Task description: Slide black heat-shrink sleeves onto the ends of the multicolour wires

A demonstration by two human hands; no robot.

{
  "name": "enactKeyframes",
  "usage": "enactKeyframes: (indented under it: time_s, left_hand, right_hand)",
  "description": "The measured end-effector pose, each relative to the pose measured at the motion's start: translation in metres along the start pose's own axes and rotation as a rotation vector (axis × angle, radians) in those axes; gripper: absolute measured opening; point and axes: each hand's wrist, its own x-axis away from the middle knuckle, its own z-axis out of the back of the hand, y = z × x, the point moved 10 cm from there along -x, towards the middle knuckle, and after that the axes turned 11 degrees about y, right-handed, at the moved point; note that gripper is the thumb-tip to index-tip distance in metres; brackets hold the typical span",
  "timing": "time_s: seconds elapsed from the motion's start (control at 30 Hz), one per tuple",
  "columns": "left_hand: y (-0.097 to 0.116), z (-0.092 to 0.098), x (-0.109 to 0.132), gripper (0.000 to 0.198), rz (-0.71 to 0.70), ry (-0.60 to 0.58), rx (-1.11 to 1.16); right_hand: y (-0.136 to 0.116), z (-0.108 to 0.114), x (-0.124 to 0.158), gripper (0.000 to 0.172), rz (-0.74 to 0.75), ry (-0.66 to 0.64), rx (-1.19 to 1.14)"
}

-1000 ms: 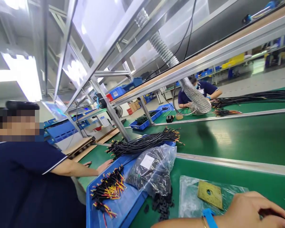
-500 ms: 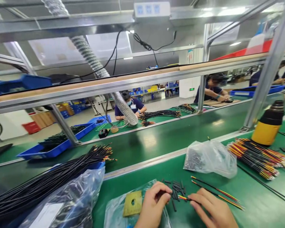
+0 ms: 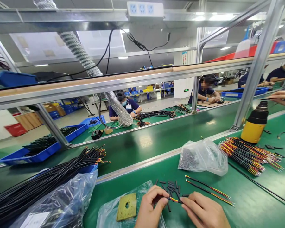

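My left hand (image 3: 147, 207) is closed in a pinch on a short black sleeve piece (image 3: 165, 199) at its fingertips. My right hand (image 3: 205, 212) is closed on a thin black wire whose red and yellow end (image 3: 174, 199) points at that sleeve; the two hands almost meet. Just beyond them several loose black sleeve pieces (image 3: 172, 186) lie scattered on the green mat. Two more black wires with coloured ends (image 3: 209, 189) lie to the right of the pile.
A yellow square plate with a hole (image 3: 126, 206) lies on a clear bag by my left hand. A bag of small black parts (image 3: 203, 156), a wire bundle (image 3: 249, 155) and a yellow-black heat gun (image 3: 255, 125) sit right. Long black cables (image 3: 45, 180) fill the left. Another person's hand (image 3: 281, 97) reaches in far right.
The view swung from the left neighbour to straight ahead. My hands have come together over the mat, pinching the sleeve and the wire end close to each other.
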Motion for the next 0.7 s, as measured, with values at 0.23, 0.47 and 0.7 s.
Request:
enactKeyframes:
  time_s: [0.23,0.47,0.7]
  left_hand:
    - [-0.009,0.003,0.001,0.010,0.044,0.080,0.043]
    - [-0.021,0.004,0.006,0.034,0.163,0.292,0.321]
    - [-0.018,0.006,0.009,0.028,0.097,0.361,0.387]
  right_hand:
    - [-0.012,0.005,-0.006,0.031,0.081,0.057,0.086]
    - [-0.007,0.005,-0.006,0.032,0.024,0.078,0.035]
    - [-0.007,0.004,-0.003,0.030,0.021,0.090,0.011]
